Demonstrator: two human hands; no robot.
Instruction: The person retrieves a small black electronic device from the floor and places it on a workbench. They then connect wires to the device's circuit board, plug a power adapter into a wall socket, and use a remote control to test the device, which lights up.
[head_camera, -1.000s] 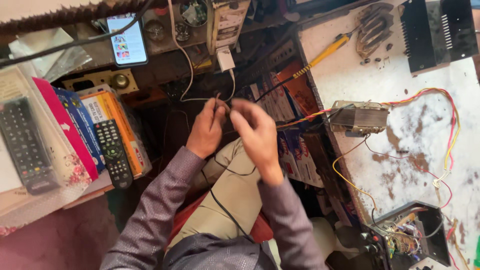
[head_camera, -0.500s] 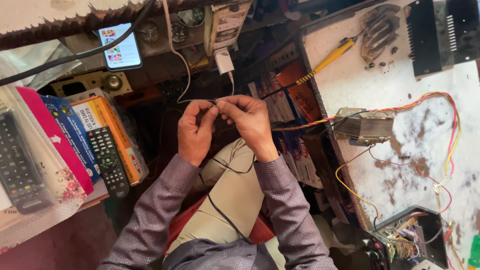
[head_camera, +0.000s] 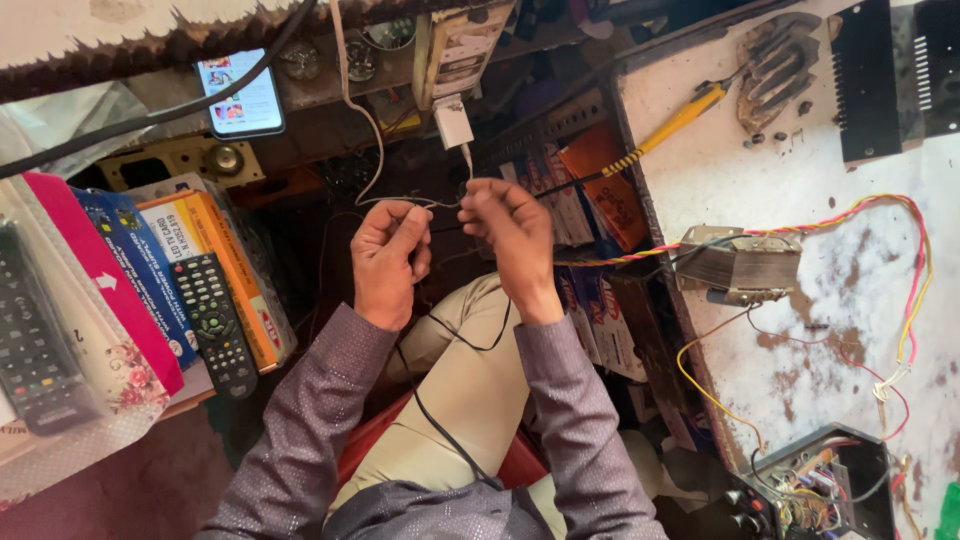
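Thin black cable (head_camera: 440, 203): stretched roughly level between the two hands in the upper centre of the frame, long axis running left to right. A slack length of it hangs down in loops over the lap towards the bottom centre. A pale cable comes in from above near a small white plug adapter (head_camera: 453, 122) hanging just over the hands; whether the two cables join there cannot be told.

Left hand (head_camera: 388, 258): left of centre, fingers curled shut on the cable, back of the hand to the camera, wrist bent up from a grey patterned sleeve.

Right hand (head_camera: 508, 232): just right of the left, a little higher, fingertips pinched on the cable at its top edge. The hands are close but not touching; both sit equally near the cable.

Surroundings: black remote control (head_camera: 213, 322) on stacked cartons at the left; lit smartphone (head_camera: 240, 94) at the upper left; white stained table (head_camera: 800, 330) at the right carrying a metal transformer (head_camera: 738, 266) with red and yellow twisted wires.
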